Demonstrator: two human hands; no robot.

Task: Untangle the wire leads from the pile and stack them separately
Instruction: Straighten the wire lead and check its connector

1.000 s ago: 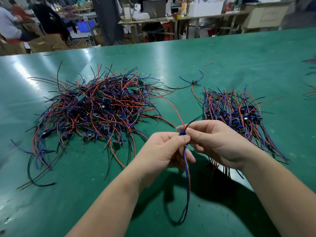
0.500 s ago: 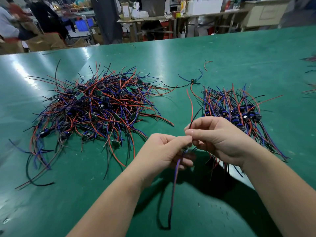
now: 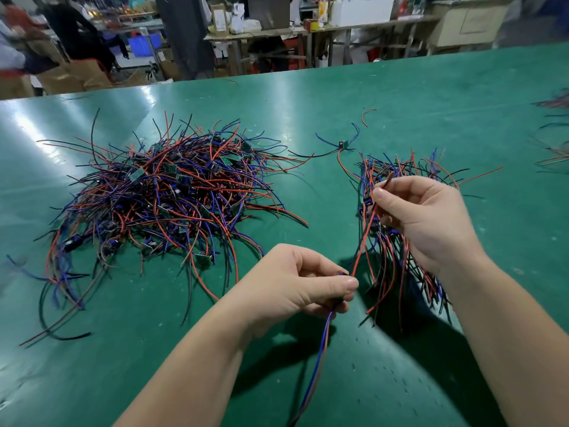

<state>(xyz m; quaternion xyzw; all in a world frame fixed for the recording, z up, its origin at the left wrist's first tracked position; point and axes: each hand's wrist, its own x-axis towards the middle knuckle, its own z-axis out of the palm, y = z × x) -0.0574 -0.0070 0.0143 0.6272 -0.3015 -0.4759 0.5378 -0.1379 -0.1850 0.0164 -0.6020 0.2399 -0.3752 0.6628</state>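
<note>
Head: wire lead (image 3: 363,241) between fingers (image 3: 345,285)

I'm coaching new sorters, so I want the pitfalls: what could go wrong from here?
The red wire is stretched between the left hand and the right hand; a harder pull may strain its joint, hidden in the left grip. It runs right over the sorted stack, so it could snag leads there. The blue wires dangling below the left hand might catch too.
</note>
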